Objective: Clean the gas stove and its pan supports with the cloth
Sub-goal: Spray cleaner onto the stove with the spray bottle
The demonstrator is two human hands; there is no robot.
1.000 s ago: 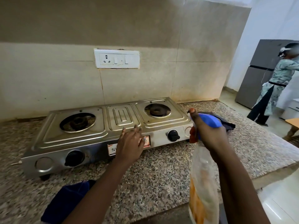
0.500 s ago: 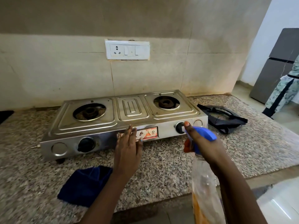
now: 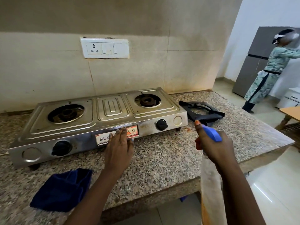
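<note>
Head view: two-burner steel gas stove [image 3: 103, 117] sits on a speckled granite counter [image 3: 162, 161] against a tiled wall; both burners bare, pan supports [image 3: 202, 111] lifted off and stacked on the counter just right of the stove; two black knobs on the front panel. Left hand [image 3: 119, 146] flat, fingers straight and together, fingertips [image 3: 121, 131] at the stove's front label, touching or just short of it, cannot tell which. Right hand [image 3: 212, 145] wrapped round the neck of a spray bottle [image 3: 211, 184] with a blue trigger head [image 3: 211, 133]; index finger raised, the others curled on the bottle; clear body holds orange liquid low down. Dark blue cloth [image 3: 63, 190] lies crumpled near the counter's front edge, left of the left forearm, apart from both hands. White switch and socket plate [image 3: 105, 48] on the wall above the stove. Far right, a second person [image 3: 266, 69] in a patterned garment stands by a grey refrigerator [image 3: 250, 65].
</note>
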